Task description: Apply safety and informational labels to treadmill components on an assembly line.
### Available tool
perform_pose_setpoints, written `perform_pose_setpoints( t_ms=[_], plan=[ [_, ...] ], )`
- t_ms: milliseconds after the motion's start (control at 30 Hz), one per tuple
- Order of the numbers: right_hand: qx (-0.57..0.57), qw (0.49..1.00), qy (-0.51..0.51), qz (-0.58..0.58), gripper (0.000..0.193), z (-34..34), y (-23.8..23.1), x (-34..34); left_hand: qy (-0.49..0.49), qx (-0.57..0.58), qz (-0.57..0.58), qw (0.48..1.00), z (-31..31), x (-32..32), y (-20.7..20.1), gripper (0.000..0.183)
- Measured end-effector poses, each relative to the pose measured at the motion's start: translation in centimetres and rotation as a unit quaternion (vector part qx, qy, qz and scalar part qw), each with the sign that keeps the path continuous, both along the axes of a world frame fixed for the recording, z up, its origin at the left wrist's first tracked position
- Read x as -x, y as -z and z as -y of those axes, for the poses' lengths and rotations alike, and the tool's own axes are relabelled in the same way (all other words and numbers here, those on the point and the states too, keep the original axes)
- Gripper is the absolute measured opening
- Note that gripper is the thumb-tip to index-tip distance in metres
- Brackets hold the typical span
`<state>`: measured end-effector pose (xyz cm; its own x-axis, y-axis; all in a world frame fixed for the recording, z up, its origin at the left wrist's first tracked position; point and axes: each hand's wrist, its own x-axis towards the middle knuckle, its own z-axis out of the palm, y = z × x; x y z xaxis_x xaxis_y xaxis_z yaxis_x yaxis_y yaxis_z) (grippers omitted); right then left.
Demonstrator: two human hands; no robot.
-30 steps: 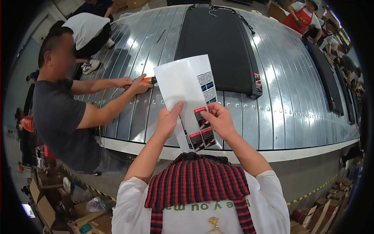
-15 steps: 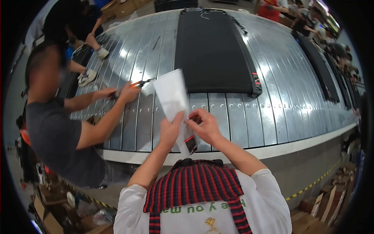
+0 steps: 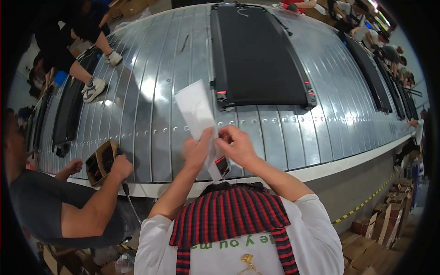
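Observation:
Upright in front of me is a white sticker sheet (image 3: 196, 106), folded or stacked, with a black-and-red label (image 3: 222, 166) showing at its lower end. My left hand (image 3: 198, 149) is closed around its middle, thumb on top. At its right edge my right hand (image 3: 236, 145) pinches, thumb against forefinger; whether a loose label is between the fingertips is hidden. Past the sheet, a flat black treadmill (image 3: 261, 59) lies on the metal slatted conveyor (image 3: 275, 137), with small red-and-black labels at its near corners. Neither hand touches it.
To my left a co-worker in grey holds a small open cardboard box (image 3: 101, 162) of dark parts and a tool. Another person's legs (image 3: 89, 73) are on the conveyor. More black treadmills (image 3: 366, 75) lie left and right. Cardboard boxes (image 3: 366, 247) stand behind at right.
The co-worker has drawn back left, from the orange-handled tool near my sheet to the box. The treadmill sits a little farther right, its near left corner now uncovered. My hands keep their grip.

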<state>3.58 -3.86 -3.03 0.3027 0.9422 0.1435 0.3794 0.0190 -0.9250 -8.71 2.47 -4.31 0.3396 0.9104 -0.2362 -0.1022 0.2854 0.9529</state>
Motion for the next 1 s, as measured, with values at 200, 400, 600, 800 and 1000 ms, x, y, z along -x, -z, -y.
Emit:
perform_pose_setpoints(
  t_ms=[200, 400, 600, 800, 1000],
  plan=[
    [-0.016, 1.000, 0.025, -0.006, 0.021, -1.9, 0.4, -0.3, 0.049, -0.024, 0.037, 0.998, -3.7, -0.2, 1.1, 0.038],
    [-0.019, 0.990, 0.115, -0.082, 0.028, -3.4, -0.7, -3.7, 0.121, -0.010, 0.138, 0.983, -7.6, 1.1, -0.3, 0.037],
    [0.012, 0.956, 0.054, -0.287, 0.032, -5.2, -2.2, -3.3, 0.226, 0.063, 0.158, 0.959, -8.0, 3.5, 0.2, 0.038],
    [0.030, 0.979, -0.043, -0.196, 0.021, -7.5, -1.8, -1.4, 0.239, 0.057, 0.125, 0.961, -9.0, 4.8, -0.4, 0.034],
    [-0.037, 0.996, -0.078, -0.011, 0.023, -7.3, -4.6, 1.6, 0.160, 0.022, 0.110, 0.981, -8.6, 4.3, -0.8, 0.031]
  ],
)
